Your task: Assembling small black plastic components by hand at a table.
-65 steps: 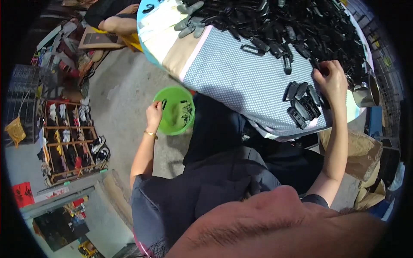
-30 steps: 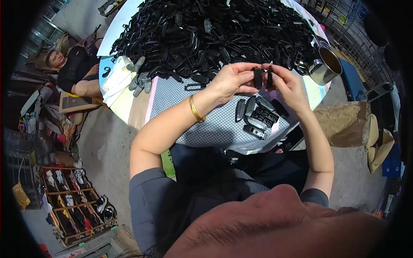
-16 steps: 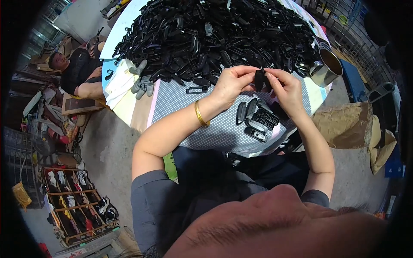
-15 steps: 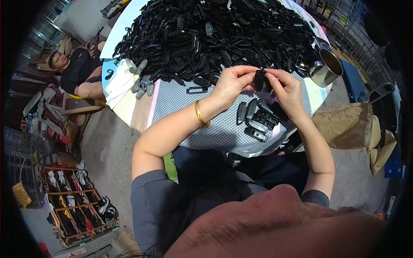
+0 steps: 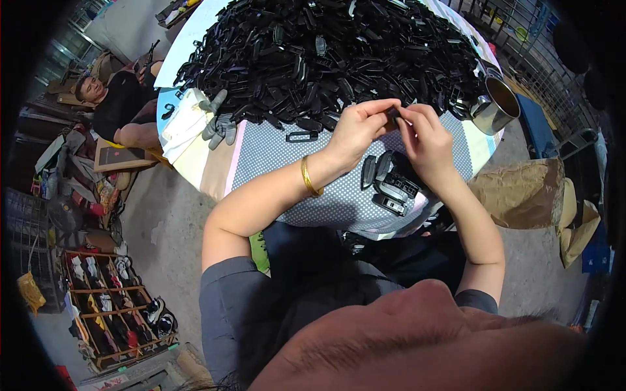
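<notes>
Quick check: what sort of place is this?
Probably a home or small workshop: a heap of black parts covers much of a cloth-covered table, with a wooden shoe rack on the grey floor.

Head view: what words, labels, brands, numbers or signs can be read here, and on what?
No text is clear enough to quote.
Pale strip, lower left edge: marks, too small and blurred to read.
Small black piece between the left hand and right hand: no lettering seen.
Metal cup: no lettering seen.
</notes>
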Demonstrator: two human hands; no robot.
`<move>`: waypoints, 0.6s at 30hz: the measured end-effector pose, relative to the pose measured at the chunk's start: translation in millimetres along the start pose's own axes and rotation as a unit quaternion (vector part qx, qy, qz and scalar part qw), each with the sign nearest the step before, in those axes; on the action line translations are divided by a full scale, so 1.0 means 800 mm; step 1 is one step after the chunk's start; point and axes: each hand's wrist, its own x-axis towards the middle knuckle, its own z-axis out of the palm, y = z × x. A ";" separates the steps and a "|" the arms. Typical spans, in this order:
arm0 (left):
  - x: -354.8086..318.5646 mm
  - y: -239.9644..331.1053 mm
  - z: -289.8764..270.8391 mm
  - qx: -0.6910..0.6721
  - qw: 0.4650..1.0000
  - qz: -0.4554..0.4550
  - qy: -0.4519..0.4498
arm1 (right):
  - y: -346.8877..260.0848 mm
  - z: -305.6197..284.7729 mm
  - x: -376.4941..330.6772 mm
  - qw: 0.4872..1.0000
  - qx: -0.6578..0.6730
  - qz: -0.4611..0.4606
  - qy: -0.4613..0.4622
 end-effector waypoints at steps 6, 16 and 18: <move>-0.002 0.007 0.006 0.027 0.996 0.082 -0.012 | 0.005 0.001 0.002 0.988 0.099 0.105 -0.046; -0.002 0.020 -0.006 0.129 0.983 0.100 -0.087 | 0.003 -0.009 -0.002 0.966 0.149 0.156 -0.144; -0.002 0.025 -0.007 0.149 0.980 0.102 -0.079 | 0.006 -0.009 0.000 0.968 0.137 0.154 -0.141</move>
